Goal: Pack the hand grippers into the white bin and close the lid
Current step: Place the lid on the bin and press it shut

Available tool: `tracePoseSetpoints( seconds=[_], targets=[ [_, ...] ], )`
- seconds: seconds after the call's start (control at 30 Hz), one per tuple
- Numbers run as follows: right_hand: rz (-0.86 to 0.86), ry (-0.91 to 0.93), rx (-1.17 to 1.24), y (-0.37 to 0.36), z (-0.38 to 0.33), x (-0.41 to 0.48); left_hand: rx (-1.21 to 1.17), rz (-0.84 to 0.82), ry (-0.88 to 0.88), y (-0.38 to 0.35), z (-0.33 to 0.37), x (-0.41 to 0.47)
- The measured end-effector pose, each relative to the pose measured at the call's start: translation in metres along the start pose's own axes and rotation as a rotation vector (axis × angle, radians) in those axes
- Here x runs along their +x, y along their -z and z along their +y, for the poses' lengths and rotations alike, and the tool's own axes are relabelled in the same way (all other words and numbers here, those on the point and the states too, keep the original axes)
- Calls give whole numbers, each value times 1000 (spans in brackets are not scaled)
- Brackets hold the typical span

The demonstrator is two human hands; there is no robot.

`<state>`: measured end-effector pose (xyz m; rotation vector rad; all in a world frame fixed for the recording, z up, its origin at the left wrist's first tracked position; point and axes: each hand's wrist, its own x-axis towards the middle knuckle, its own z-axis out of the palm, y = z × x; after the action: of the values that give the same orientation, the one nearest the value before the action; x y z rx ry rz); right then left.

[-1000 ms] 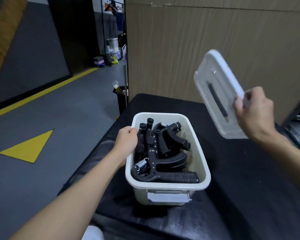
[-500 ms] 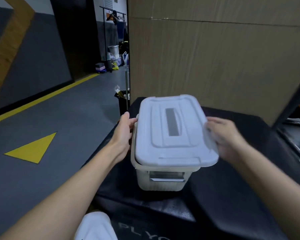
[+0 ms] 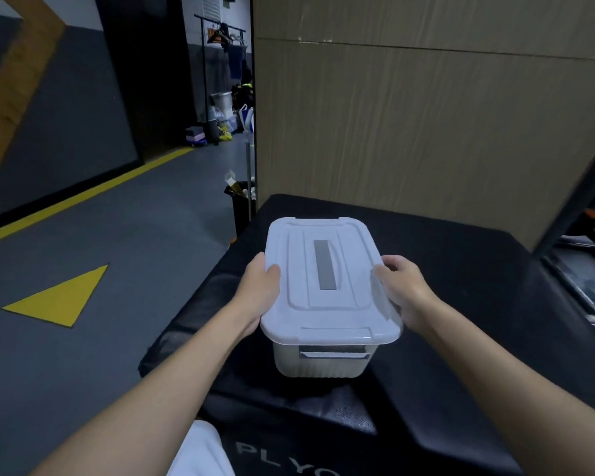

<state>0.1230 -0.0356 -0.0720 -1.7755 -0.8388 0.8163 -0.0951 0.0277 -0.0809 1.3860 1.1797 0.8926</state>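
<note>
The white bin (image 3: pixel 318 364) stands on a black padded box (image 3: pixel 461 304). Its white lid (image 3: pixel 327 280), with a grey handle strip down the middle, lies flat over the bin's top. My left hand (image 3: pixel 258 293) grips the lid's left edge, thumb on top. At the lid's right edge my right hand (image 3: pixel 404 290) holds on with its fingers curled over the rim. The lid hides the hand grippers inside the bin.
The black padded box ends at a front edge near me and drops to grey floor (image 3: pixel 117 269) on the left. A wooden wall panel (image 3: pixel 426 132) rises behind it. A dark metal frame (image 3: pixel 571 214) stands at the right. A small black trash bin (image 3: pixel 241 204) sits by the box's far-left corner.
One second ago my right hand held the lid up in the air, with the grippers visible in the bin. The lid came down onto the bin, and both hands now grip its side edges.
</note>
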Motion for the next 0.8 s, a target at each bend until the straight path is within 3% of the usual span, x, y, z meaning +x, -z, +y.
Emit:
tracePoseSetpoints(
  seconds=[0.13, 0.23, 0.4, 0.57, 0.8],
  targets=[
    [-11, 84, -277, -2, 4, 6, 56, -6, 3, -3, 3, 9],
    [-51, 29, -284, -3, 3, 7, 118, -6, 77, -2, 4, 13],
    [29, -89, -72, -5, 4, -3, 18, 34, 213, 0, -5, -1],
    [17, -205, 136, -4, 4, -18, -54, 95, 137, 2, -11, 3],
    [99, -321, 442, 6, 18, -79, 313, -162, 46, -1, 16, 39]
  ],
)
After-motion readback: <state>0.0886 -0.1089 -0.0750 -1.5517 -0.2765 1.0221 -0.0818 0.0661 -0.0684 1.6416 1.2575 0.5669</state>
